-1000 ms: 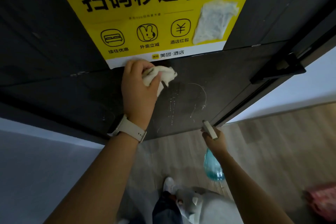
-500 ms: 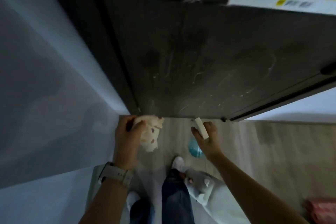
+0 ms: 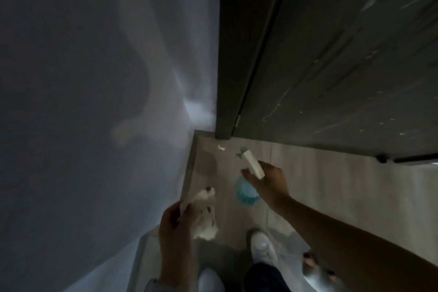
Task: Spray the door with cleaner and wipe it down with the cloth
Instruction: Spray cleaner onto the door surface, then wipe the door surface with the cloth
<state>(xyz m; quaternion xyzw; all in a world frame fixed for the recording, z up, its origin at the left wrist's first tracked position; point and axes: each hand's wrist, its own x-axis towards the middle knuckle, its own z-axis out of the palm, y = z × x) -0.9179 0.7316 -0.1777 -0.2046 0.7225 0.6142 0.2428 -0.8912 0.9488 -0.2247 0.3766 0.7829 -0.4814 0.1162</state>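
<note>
**Grey wall to dark door: both hands off the panel, low section pending**

Grey wall point(image 3: 94, 102) fills the left of the view, blurred, with soft shadows across it.

Left hand point(image 3: 175, 227), near and low, is clenched round the cloth point(image 3: 205, 216). White cloth with small dark spots, bunched, hanging over the floor point(image 3: 331, 185). A second ago this hand pressed the cloth to the door just below a yellow poster; it has since dropped clear. Cloth now touches nothing but the hand.

Right of it, the right hand point(image 3: 267, 182) grasps the sprayer point(image 3: 251, 166): white head tilted toward the far left, blue bottle hanging below the palm. Nozzle aims roughly at the door's bottom corner, apart from it. Whether a finger sits on the trigger: cannot tell.

Small white scrap point(image 3: 221, 148) on the floor near the door's foot. White shoes point(image 3: 260, 244) at the near edge.

Door point(image 3: 343, 66), far right: dark panel, pale streaks and specks on its lower part. The view has swung down and left; the poster is out of frame, and the hinge-side edge and bottom of the door are now in view.

Judgement: upper wipe is interrupted or done; attention has shifted to the low hinge-side region. Streaks suggest residue remains there. Likely next: spray low, then wipe. Risk: overspray onto the wall or floor, given the corner's closeness.
</note>
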